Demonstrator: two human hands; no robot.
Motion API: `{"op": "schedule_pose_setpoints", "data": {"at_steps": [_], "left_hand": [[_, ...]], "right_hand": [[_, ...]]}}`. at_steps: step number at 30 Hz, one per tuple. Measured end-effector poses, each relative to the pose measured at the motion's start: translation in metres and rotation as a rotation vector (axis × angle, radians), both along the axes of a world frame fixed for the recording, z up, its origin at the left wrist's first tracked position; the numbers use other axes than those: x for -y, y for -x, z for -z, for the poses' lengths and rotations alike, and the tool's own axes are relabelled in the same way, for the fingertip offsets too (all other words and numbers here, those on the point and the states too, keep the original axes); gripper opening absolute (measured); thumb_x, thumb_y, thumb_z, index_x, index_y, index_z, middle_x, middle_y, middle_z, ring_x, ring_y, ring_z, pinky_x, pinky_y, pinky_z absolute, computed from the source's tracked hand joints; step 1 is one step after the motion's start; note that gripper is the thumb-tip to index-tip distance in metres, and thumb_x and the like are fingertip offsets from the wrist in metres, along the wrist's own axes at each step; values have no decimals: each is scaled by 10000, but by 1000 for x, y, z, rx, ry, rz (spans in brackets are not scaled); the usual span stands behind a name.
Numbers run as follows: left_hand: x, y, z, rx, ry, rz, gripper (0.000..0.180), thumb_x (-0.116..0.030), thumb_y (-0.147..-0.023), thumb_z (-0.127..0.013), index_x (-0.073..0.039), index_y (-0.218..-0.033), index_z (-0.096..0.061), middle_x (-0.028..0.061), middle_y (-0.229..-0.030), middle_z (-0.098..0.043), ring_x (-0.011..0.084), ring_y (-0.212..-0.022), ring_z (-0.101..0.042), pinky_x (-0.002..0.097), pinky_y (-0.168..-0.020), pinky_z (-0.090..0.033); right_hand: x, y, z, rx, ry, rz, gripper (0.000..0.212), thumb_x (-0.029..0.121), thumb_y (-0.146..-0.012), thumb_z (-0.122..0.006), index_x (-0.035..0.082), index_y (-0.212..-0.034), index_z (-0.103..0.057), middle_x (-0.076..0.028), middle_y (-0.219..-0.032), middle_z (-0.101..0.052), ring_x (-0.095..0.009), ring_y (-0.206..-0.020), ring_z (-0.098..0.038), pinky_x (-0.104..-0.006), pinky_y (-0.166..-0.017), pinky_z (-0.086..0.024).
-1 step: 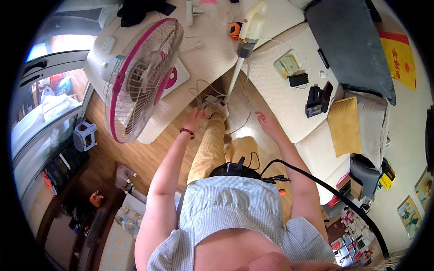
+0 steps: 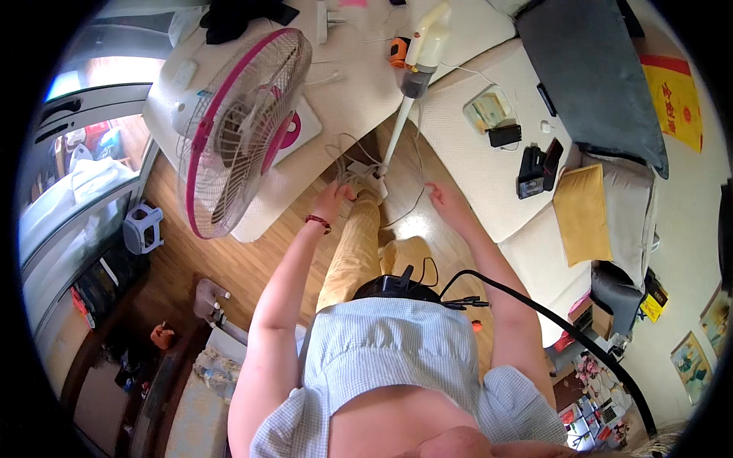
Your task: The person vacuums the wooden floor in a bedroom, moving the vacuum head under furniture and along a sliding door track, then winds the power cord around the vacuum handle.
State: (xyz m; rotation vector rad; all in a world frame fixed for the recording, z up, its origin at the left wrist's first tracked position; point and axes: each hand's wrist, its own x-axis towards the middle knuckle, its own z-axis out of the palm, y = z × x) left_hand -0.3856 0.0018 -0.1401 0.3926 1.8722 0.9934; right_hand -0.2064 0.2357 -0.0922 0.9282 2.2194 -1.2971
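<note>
A thin white cable [image 2: 418, 200] loops over the floor between my hands and around the foot of a white stick vacuum cleaner [image 2: 422, 46]. My left hand [image 2: 330, 201], with a dark red bead bracelet, has its fingers closed on the cable's left-hand coils, beside my yellow trouser leg. At the right side of the loop, my right hand [image 2: 447, 204] has bent fingers, with the fingertips at the cable. Between them, a white block-shaped piece [image 2: 363, 171] lies at the vacuum's foot, partly hidden by the coils.
A pink-rimmed fan [image 2: 244, 133] stands at the left. Cream sofa seats [image 2: 458, 168] flank the floor, with a glass-like tray [image 2: 489, 108], black phone [image 2: 505, 136] and dark case [image 2: 537, 169] at right. A grey-white stool [image 2: 143, 227] stands by the sliding door.
My right hand has shifted slightly left and up, its fingertips meeting the cable. The cable loop has lifted and widened at the right. My left hand has barely moved.
</note>
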Motion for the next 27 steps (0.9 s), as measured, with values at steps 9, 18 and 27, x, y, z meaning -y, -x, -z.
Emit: {"op": "schedule_pose_setpoints", "data": {"at_steps": [9,18,27], "left_hand": [[-23,-45,-55,-454,-88,508,167,-158,-822,-457,-17,-901,-499,164,-915,-531,348,-848,-498,399,-708,-405],[44,-149,-77,-543,-267,221,206,-83,-794,-464,-35,-993,-494,142,-943,-502,310,-869,-505,352,-734,-426],[116,-220,-78,-468,32,218,153,-98,-798,-457,-40,-903,-552,134,-879,-550,298,-824,-534,357,-722,-438]], "right_hand": [[53,62,-21,-509,-323,-687,474,114,-663,-607,114,-1117,-472,-124,-1006,-523,-280,-980,-479,-371,-908,-351],[79,-104,0,-243,-290,-376,157,98,-719,-530,37,-858,-569,-170,-798,-559,-339,-806,-513,-398,-718,-411],[68,-202,7,-332,-161,-32,198,71,-719,-480,35,-900,-552,-161,-788,-586,-334,-719,-555,-380,-634,-438]]}}
